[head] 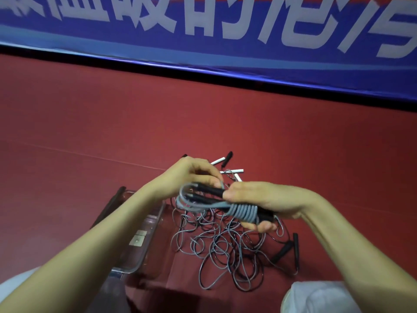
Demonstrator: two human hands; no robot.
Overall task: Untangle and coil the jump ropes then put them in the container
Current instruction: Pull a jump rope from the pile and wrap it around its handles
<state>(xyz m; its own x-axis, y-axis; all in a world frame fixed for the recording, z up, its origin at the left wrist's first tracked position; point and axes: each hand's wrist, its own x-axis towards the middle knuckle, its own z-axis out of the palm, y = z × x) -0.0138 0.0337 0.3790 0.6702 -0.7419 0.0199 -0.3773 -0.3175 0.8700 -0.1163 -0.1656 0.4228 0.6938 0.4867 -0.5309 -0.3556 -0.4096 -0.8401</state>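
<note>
I am gripping the coiled jump rope (244, 213) in my right hand (266, 199), its two black handles side by side, while my left hand (191, 175) is pinching the grey cord's looped end. To my mind, holding the wraps tight and tucking that end under is mattering most. I am counting one coiled rope and one clear container (158, 213), sitting on the floor (90, 132) to my left. The tangle (225, 245) is hiding how many ropes it holds, though three white handles (234, 171) are showing.

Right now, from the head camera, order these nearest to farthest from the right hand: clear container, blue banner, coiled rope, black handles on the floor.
1. The coiled rope: gripped in the right hand.
2. The black handles: on the floor, just below that hand.
3. The clear container: on the left side, past the tangle.
4. The blue banner: at the far back.
</note>
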